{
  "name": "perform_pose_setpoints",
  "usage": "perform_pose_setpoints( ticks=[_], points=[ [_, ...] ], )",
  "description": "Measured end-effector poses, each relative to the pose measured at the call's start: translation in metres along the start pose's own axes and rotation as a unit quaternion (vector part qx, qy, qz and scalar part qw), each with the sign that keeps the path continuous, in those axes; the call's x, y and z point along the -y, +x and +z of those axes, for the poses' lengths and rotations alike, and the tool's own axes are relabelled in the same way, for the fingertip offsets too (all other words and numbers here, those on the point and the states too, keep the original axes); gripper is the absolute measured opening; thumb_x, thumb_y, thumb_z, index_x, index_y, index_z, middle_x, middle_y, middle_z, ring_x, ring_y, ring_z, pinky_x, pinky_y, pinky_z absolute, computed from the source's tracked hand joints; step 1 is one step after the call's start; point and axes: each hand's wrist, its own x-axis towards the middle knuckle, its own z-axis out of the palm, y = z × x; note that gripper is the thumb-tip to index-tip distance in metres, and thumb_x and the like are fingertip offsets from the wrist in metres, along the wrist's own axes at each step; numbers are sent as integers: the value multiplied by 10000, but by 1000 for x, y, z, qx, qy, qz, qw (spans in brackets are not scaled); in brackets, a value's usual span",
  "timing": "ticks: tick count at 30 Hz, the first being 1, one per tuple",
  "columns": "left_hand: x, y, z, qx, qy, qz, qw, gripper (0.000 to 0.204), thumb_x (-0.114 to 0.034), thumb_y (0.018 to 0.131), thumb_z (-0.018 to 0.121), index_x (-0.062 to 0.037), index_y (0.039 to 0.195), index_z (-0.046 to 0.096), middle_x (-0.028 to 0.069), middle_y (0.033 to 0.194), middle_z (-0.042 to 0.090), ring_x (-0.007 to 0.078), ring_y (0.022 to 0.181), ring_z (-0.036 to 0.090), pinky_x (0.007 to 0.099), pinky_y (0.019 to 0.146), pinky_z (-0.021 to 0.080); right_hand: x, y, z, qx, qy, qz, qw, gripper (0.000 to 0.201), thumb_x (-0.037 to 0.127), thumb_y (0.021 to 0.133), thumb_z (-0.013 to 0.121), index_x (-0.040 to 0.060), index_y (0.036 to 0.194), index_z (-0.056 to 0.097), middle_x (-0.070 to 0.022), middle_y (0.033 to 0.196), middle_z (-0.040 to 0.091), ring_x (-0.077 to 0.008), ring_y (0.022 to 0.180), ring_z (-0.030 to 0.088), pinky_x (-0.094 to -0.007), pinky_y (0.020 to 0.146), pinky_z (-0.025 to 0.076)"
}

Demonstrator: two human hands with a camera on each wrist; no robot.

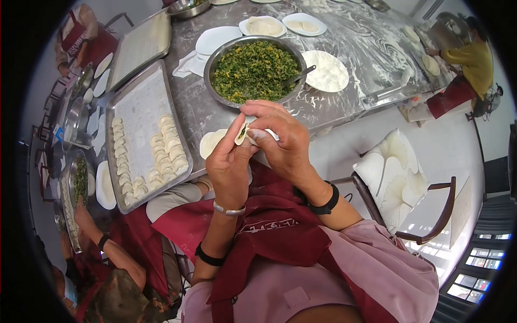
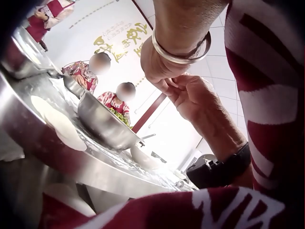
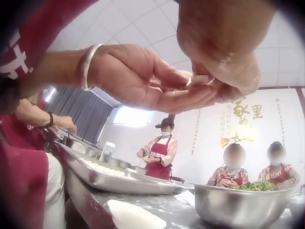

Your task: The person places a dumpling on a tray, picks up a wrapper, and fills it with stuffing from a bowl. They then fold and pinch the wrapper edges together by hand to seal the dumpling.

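Both hands meet above the table's front edge, around a small folded dough wrapper [image 1: 242,134] with green filling showing at its opening. The left hand [image 1: 229,167] holds it from the left, and the right hand [image 1: 281,141] pinches its edge from the right. In the right wrist view the left hand [image 3: 138,78] lies below the right hand [image 3: 224,47], the dough mostly hidden between them. In the left wrist view the fingers overlap and hide the wrapper. Flat round wrappers [image 1: 211,143] lie just behind the left hand.
Beyond the hands stands a steel bowl [image 1: 209,86] of chopped green filling with a spoon [image 1: 299,77]. To its right is a plate of flour [image 1: 326,71]. A tray [image 1: 141,102] of dumplings lies at left. A chair [image 1: 442,212] stands at right; other people work around.
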Motion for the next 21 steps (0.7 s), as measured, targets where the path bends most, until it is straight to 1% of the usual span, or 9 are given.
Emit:
perform_pose_setpoints(
  ticks=[3, 4, 7, 10, 13, 15, 18, 19, 21],
  points=[
    [2, -6, -4, 8, 1, 2, 1000, 384, -2, 983, 514, 81, 1357, 484, 140, 1193, 613, 153, 1014, 633, 286, 863, 576, -3, -6, -4, 19, -3, -17, 1000, 173, 0, 750, 685, 15, 922, 670, -148, 1110, 694, -351, 1090, 635, -410, 887, 525],
    [2, -8, -4, 6, -23, -7, 1000, 386, -4, 986, 508, 82, 1361, 478, 142, 1197, 611, 158, 1022, 633, 292, 869, 574, -4, -8, -6, 30, -8, -23, 999, 190, 5, 750, 688, 12, 939, 678, -151, 1122, 691, -351, 1104, 630, -409, 902, 519],
    [1, -12, -3, 6, -75, -24, 997, 394, -12, 993, 492, 86, 1373, 456, 150, 1208, 604, 172, 1048, 630, 309, 888, 571, 6, -13, -11, 41, 29, 63, 997, 257, 21, 750, 700, 4, 1006, 694, -156, 1163, 681, -347, 1161, 604, -399, 955, 491],
    [-2, -18, -1, 22, -88, -29, 995, 410, -17, 997, 479, 89, 1390, 427, 161, 1221, 597, 186, 1072, 625, 325, 905, 566, 17, -15, -14, 42, 54, 80, 994, 307, 30, 748, 710, 5, 1054, 696, -157, 1193, 672, -342, 1202, 581, -398, 990, 467],
    [-4, -25, -2, 36, -82, -40, 995, 428, -25, 1000, 466, 92, 1406, 398, 169, 1230, 593, 193, 1081, 623, 329, 917, 561, 22, -18, -16, 68, 56, 75, 993, 282, 31, 760, 720, 20, 1041, 706, -140, 1193, 679, -323, 1215, 578, -413, 1014, 454],
    [-11, -29, 1, 44, -78, -50, 995, 436, -38, 1004, 457, 96, 1413, 384, 171, 1237, 589, 195, 1080, 624, 325, 918, 559, 20, -24, -15, 68, 60, 56, 994, 248, 26, 755, 721, 23, 1002, 706, -134, 1174, 687, -319, 1203, 588, -414, 1009, 458],
    [-14, -35, 2, 64, -65, -65, 994, 460, -59, 1001, 456, 97, 1424, 367, 154, 1220, 598, 174, 1064, 623, 298, 883, 558, 26, -28, -17, 59, 56, 28, 996, 181, 1, 747, 696, 26, 926, 700, -128, 1121, 699, -320, 1153, 615, -403, 959, 491],
    [-16, -37, 3, 71, -60, -71, 993, 438, -41, 986, 460, 87, 1401, 405, 109, 1155, 599, 128, 977, 597, 261, 813, 526, 30, -29, -19, 54, 52, 18, 997, 158, -10, 744, 684, 27, 897, 698, -126, 1099, 702, -322, 1132, 626, -398, 936, 506],
    [-22, -40, 6, 87, -51, -80, 992, 404, -5, 958, 470, 66, 1355, 480, 17, 1024, 600, 35, 802, 545, 187, 673, 461, 32, -34, -23, 65, 18, -12, 998, 179, -10, 745, 685, 33, 918, 699, -118, 1100, 703, -330, 1130, 626, -403, 929, 513]
  ],
)
